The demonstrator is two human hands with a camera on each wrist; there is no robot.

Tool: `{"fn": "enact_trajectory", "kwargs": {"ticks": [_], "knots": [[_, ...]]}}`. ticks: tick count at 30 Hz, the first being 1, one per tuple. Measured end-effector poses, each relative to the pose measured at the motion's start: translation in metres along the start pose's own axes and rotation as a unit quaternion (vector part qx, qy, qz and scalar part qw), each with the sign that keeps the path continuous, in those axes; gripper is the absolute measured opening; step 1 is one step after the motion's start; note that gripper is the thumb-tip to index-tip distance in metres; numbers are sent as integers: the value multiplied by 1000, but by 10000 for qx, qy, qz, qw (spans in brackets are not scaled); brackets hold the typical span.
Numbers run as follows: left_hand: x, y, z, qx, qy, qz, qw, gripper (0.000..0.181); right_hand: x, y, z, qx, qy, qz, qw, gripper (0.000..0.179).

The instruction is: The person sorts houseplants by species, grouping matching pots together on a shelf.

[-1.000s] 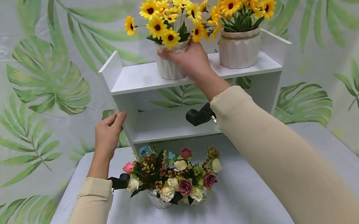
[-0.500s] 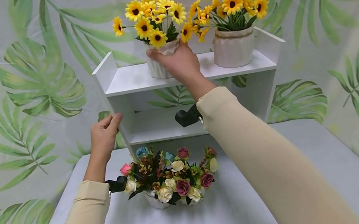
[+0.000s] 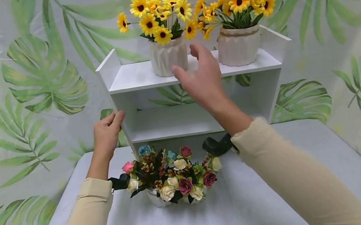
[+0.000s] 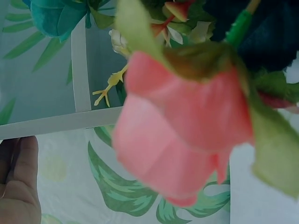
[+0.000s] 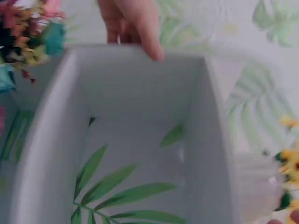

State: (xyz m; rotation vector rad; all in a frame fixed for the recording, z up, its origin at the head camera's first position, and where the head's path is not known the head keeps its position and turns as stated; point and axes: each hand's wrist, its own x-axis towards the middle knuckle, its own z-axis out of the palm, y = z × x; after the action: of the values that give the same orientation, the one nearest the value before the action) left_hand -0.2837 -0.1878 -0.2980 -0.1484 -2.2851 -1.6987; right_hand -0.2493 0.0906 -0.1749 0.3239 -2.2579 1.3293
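My left hand (image 3: 107, 134) grips the left side panel of a white shelf (image 3: 173, 131), thumb over its front edge and fingers outside, as the right wrist view also shows. My right hand (image 3: 201, 75) is in front of the top shelf board, thumb and fingers spread with nothing between them. Just behind its fingertips stands a ribbed white flowerpot (image 3: 168, 58) with yellow sunflowers, upright on the top board. A second flowerpot of sunflowers (image 3: 239, 47) stands to its right on the same board, its rim tied with cord.
Pots of artificial roses (image 3: 177, 180) in cream, pink, purple and blue stand on the white-covered table (image 3: 220, 221) before the shelf. A pink rose (image 4: 182, 126) fills much of the left wrist view. A leaf-print cloth (image 3: 49, 78) hangs behind.
My right hand has let go of the left sunflower pot and drawn back down and to the right. The pot stays on the top board. My left hand keeps its hold on the shelf.
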Motion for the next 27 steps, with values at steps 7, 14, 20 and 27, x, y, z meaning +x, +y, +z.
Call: {"fn": "enact_trajectory", "kwargs": {"ticks": [7, 14, 20, 27], "knots": [[-6, -2, -3, 248, 160, -223, 9993, 57, -82, 43, -34, 355, -1022, -366, 9935, 42], [-5, 0, -6, 111, 394, -280, 9988, 58, -133, 125, -36, -324, -1729, 269, 9840, 19], [-3, -2, -4, -382, 449, -245, 9980, 53, -166, 178, -16, -160, -2530, 1681, 9526, 24], [-4, -2, -10, -71, 262, -76, 9996, 53, -181, 198, 23, -314, -2300, 1673, 9582, 31]]}}
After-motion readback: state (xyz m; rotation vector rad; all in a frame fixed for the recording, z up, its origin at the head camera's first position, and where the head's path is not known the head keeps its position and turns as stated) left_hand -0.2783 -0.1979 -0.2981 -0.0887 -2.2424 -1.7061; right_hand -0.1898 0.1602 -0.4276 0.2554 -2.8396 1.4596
